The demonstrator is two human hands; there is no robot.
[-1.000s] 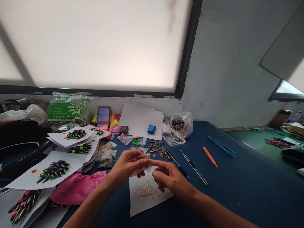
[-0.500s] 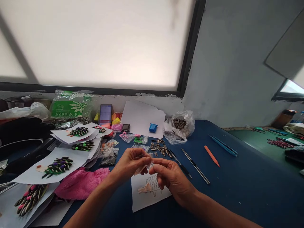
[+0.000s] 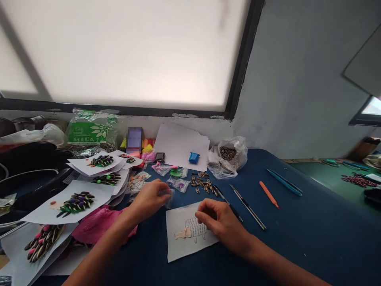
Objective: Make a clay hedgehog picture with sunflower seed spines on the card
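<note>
My left hand is closed on a small clear plastic bag, just left of the drawing's top edge. My right hand hovers over the right side of the white paper, thumb and fingertips drawn together. Whatever those fingertips hold, if anything, is too small to make out. On the paper is a pen drawing of an animal with a scaly-patterned body and short legs. Flattened pale pink clay covers its head end. Part of the drawing lies hidden behind my right hand.
Loose sunflower seeds, pens and an orange marker lie beyond the paper. A bag of seeds and a blue clay packet stand farther back. Finished seed pictures and a pink cloth are at left.
My hands have parted: the left has moved left with the plastic bag, and the right has stayed over the paper. The view has shifted slightly.
</note>
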